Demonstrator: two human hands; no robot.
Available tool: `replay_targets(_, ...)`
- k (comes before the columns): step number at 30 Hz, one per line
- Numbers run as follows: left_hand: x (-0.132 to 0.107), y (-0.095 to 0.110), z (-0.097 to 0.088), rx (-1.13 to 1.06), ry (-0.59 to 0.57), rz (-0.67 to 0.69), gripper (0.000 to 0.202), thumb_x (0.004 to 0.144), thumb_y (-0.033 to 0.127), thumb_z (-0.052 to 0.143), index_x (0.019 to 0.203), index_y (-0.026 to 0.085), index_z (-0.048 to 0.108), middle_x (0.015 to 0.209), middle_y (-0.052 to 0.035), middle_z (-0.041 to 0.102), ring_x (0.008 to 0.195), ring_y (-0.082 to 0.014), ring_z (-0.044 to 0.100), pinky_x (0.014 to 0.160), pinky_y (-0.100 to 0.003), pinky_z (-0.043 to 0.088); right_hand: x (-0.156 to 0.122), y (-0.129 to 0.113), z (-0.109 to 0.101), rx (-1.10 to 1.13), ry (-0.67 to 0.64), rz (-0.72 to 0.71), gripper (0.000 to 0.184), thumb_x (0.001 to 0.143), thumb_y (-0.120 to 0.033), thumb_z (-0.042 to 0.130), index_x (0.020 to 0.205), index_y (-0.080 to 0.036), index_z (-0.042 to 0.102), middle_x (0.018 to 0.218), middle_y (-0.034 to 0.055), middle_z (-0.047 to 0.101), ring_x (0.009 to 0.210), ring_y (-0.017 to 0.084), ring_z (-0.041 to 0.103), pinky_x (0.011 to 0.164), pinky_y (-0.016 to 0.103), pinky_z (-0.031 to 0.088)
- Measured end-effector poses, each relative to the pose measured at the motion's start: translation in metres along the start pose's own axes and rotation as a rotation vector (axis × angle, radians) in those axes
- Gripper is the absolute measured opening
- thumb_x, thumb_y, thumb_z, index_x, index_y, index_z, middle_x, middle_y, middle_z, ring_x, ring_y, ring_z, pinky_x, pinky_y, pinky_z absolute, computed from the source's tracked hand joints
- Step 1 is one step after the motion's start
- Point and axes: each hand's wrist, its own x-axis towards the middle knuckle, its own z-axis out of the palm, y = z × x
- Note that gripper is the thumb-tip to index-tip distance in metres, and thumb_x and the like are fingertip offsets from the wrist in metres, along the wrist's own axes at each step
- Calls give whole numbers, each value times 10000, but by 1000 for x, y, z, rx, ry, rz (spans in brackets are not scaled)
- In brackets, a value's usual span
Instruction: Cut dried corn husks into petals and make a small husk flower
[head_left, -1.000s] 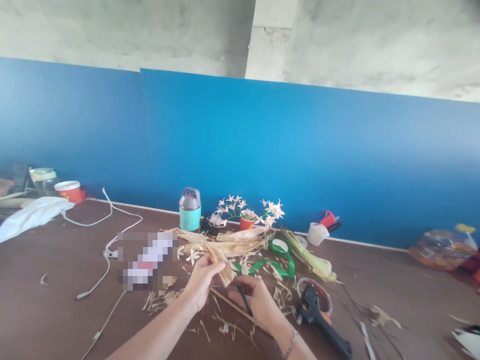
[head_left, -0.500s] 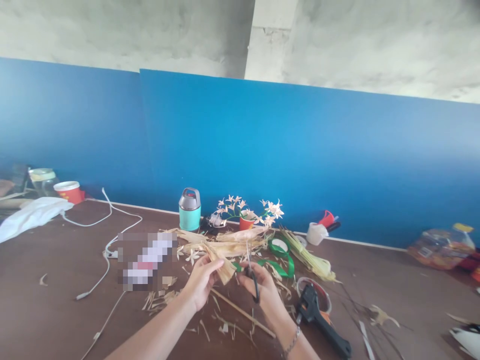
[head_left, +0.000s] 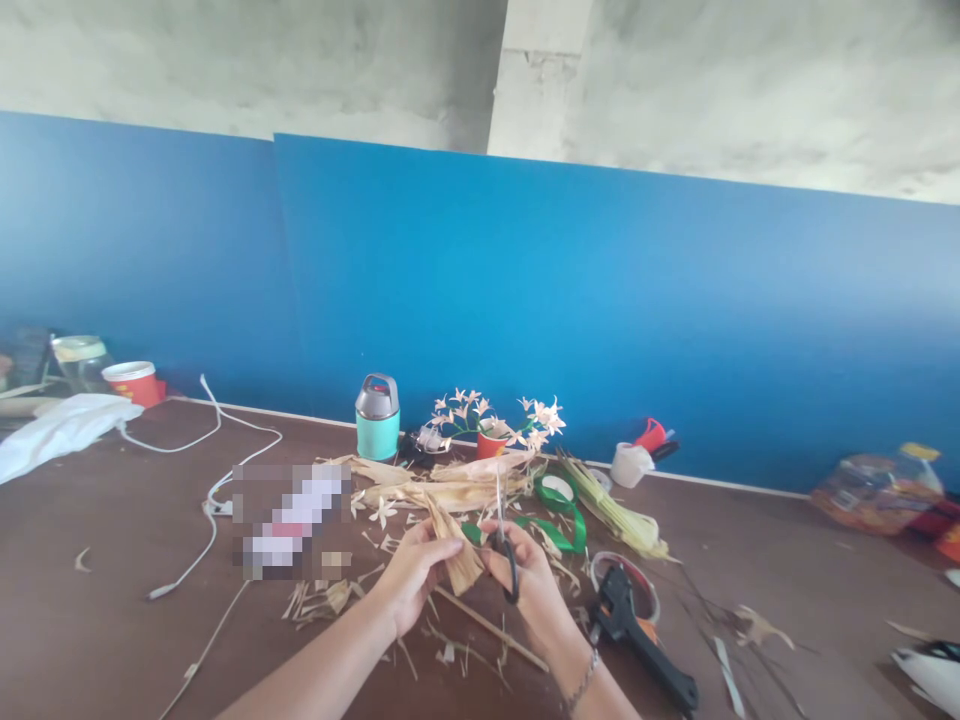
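Note:
My left hand (head_left: 409, 582) pinches a strip of dried corn husk (head_left: 456, 548) above the brown table (head_left: 112, 560). My right hand (head_left: 529, 590) grips a pair of black-handled scissors (head_left: 504, 545), blades pointing up, right beside the husk. More husks (head_left: 442, 483) lie in a pile just beyond my hands, with husk scraps scattered around them. A green ribbon (head_left: 561, 515) curls to the right of the pile.
A black glue gun (head_left: 637, 638) lies right of my right hand. By the blue wall stand a teal jar (head_left: 377, 417), a red cup of husk flowers (head_left: 491, 428) and a tape roll (head_left: 628, 465). White cables (head_left: 214, 490) trail at left; a plastic bag (head_left: 874, 490) sits far right.
My right hand has lifted the scissors from lying low to blades-up and brought them against the husk. My left hand has shifted slightly with the husk.

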Motion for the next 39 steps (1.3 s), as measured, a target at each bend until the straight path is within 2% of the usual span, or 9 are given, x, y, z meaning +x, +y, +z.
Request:
replay_targets(3,1,-2,-1,8,14,23,228,614,153,711,829,140,637,735,-49,709,693,-207,662,699,-319,491,-1,2,-1,37,-22,37,321,607,-299,764,866,-200,601,545,-72,502,493,80,414,485,194,293)
replay_targets(6,1,-1,0,32,37,43,234,620,165,711,840,138,639,735,-49,710,689,-208,662,687,-318,496,-3,2,0,70,-47,55,313,627,-315,746,887,-207,607,574,-62,527,507,90,433,482,200,291)
replay_targets(9,0,0,1,57,64,61,238,612,164,716,837,140,642,738,-49,715,701,-208,663,669,-299,495,-3,0,1,61,-54,47,350,584,-310,777,874,-206,611,605,-56,550,528,99,457,509,209,314)
replay_targets(13,0,-1,0,64,41,54,290,616,161,711,898,138,645,784,-66,722,743,-223,670,716,-317,495,-1,1,2,75,-49,59,390,531,-296,811,842,-199,596,577,-64,542,494,90,444,499,209,308)
replay_targets(19,2,-4,-3,-31,9,-15,246,621,145,702,859,129,643,758,-78,721,684,-222,674,701,-343,503,1,3,1,91,-29,39,385,553,-321,798,854,-186,601,597,-40,586,520,108,498,528,223,357)
replay_targets(26,1,-2,-1,-78,-29,-64,225,624,136,696,837,123,624,720,-85,717,645,-220,672,685,-348,501,-2,-2,2,33,38,40,351,578,-261,767,876,-172,603,660,-12,627,585,121,525,549,221,384)
replay_targets(30,1,-1,0,-72,19,-47,222,611,118,702,819,128,626,706,-68,714,627,-205,666,660,-326,498,-1,-2,4,2,61,20,338,566,-234,765,860,-171,610,629,-27,598,548,98,487,515,201,365)
replay_targets(34,-1,-1,1,-109,19,-110,154,619,98,686,756,134,625,651,-48,704,576,-178,648,614,-295,491,-2,-4,6,-9,76,17,328,545,-213,769,831,-167,617,581,-42,559,499,72,424,464,181,312)
replay_targets(39,-1,-1,-1,-145,-36,-184,74,649,95,652,723,105,651,633,-61,702,577,-159,645,602,-252,477,-4,-7,7,16,45,9,328,529,-206,777,810,-164,615,586,-44,558,497,58,394,465,169,289)
